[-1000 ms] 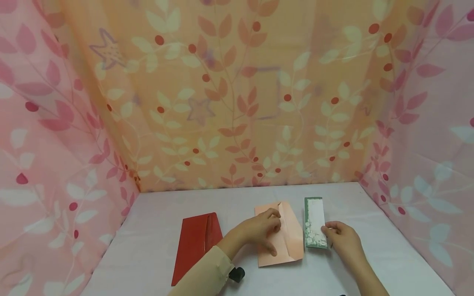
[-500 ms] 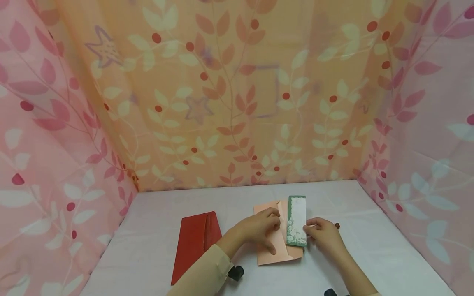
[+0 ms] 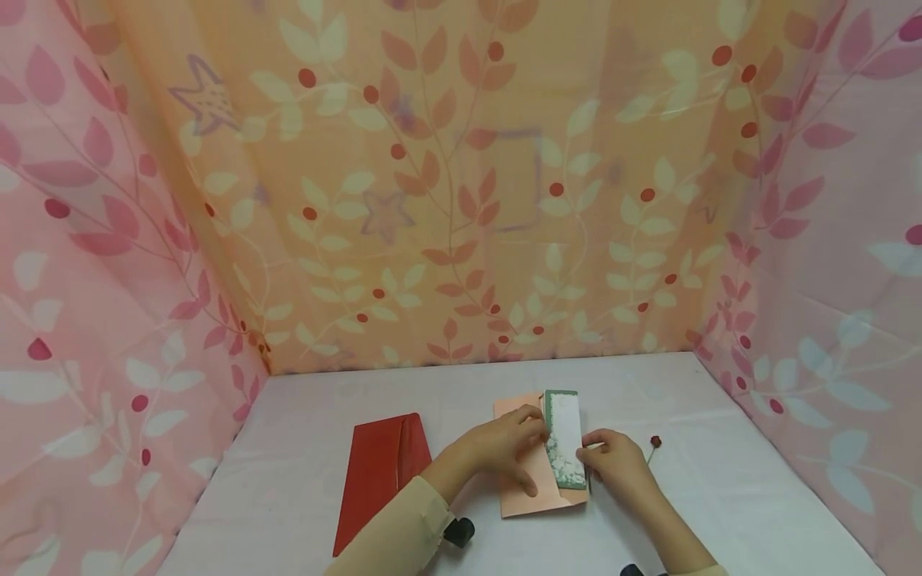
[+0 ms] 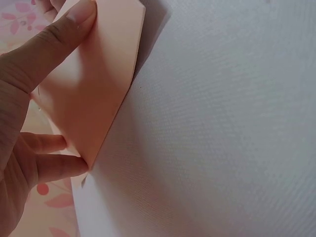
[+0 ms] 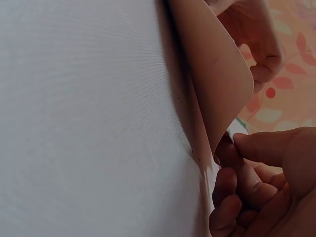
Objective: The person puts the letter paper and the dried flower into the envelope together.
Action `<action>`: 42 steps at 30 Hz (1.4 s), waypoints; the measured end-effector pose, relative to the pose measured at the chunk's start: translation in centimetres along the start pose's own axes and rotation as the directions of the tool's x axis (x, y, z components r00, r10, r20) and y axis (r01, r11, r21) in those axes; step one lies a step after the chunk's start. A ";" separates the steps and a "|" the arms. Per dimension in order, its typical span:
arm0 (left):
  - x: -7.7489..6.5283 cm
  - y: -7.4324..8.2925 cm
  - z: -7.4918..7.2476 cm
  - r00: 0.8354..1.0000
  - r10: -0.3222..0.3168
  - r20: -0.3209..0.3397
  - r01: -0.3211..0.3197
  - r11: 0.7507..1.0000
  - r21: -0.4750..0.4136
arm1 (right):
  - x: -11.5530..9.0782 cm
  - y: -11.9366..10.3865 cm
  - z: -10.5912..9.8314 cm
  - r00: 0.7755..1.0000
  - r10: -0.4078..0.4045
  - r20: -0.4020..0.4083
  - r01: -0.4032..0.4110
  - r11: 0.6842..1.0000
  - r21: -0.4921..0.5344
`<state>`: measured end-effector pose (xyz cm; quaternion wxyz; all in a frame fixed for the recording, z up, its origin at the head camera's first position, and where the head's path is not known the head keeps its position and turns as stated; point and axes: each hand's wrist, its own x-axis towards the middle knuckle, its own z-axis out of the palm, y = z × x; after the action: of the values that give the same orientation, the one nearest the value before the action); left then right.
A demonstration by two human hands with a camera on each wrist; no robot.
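A peach envelope (image 3: 546, 504) lies on the white table with its open side to the right. My left hand (image 3: 497, 446) grips it, and in the left wrist view the thumb lies on its face while other fingertips meet its edge, the paper (image 4: 108, 74) bowing up. My right hand (image 3: 621, 468) pinches the right edge of a slim green-bordered card (image 3: 567, 428) with white flowers. The card's left edge lies at the envelope's opening, over the flap side. In the right wrist view the envelope (image 5: 217, 74) hides most of the card.
A red envelope (image 3: 370, 472) lies at the left, partly behind my left forearm. A small dark red rose (image 3: 655, 442) on a thin stem lies just right of my right hand. Floral curtains (image 3: 461, 200) enclose the table's back and sides.
My right hand has carried the card leftward from beside the peach envelope onto its opening. The rose now shows from behind that hand. My left hand has stayed in place.
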<state>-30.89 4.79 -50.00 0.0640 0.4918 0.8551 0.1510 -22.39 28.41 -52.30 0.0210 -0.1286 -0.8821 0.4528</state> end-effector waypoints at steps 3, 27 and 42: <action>0.1 -0.1 0.2 1.000 0.003 -0.013 -0.003 1.000 0.019 | 0.1 0.1 0.1 1.000 -0.028 0.004 0.028 1.000 -0.013; 0.0 -0.1 0.3 1.000 -0.003 -0.006 0.003 1.000 0.022 | -0.1 0.1 1.1 0.993 -0.114 0.019 0.114 0.993 -0.013; 0.0 -0.3 0.3 1.000 0.014 0.008 -0.014 1.000 0.026 | 0.2 -0.2 1.4 0.991 -0.134 0.029 0.136 0.987 -0.089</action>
<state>-31.04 4.72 -50.36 0.0597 0.4991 0.8534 0.1382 -22.83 27.18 -52.98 0.0354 -0.0643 -0.9086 0.4112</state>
